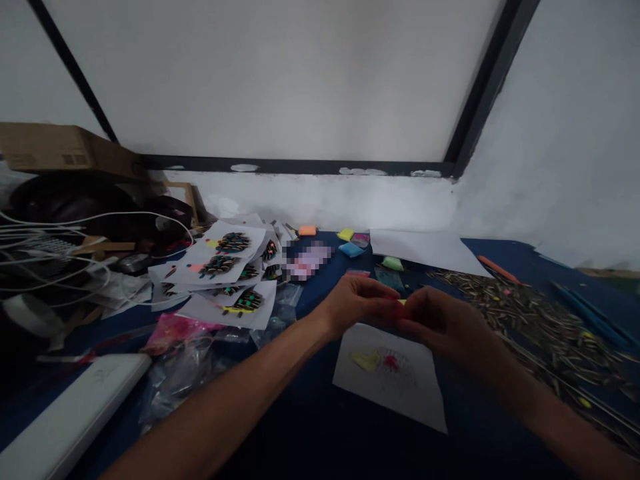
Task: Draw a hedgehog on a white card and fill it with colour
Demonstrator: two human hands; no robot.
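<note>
My left hand [353, 305] and my right hand [445, 319] meet fingertip to fingertip above the table, both closed in a pinch. Between them shows a small red piece of modelling clay [399, 311], mostly hidden by the fingers. A spot of yellow appears just behind the fingertips. Below the hands lies a white paper sheet [415, 407] with a pencil drawing of a spiny animal. Yellow clay [367, 361] covers the drawing's left end, and a red clay lump [391, 363] sits near its middle.
Finished paper pictures [225, 267] pile up at the left, beside crumpled plastic bags [183, 373] and a white box-like object [75, 417]. Coloured clay packets [351, 249] lie at the back. Many thin brown sticks or husks [520, 320] spread over the right side.
</note>
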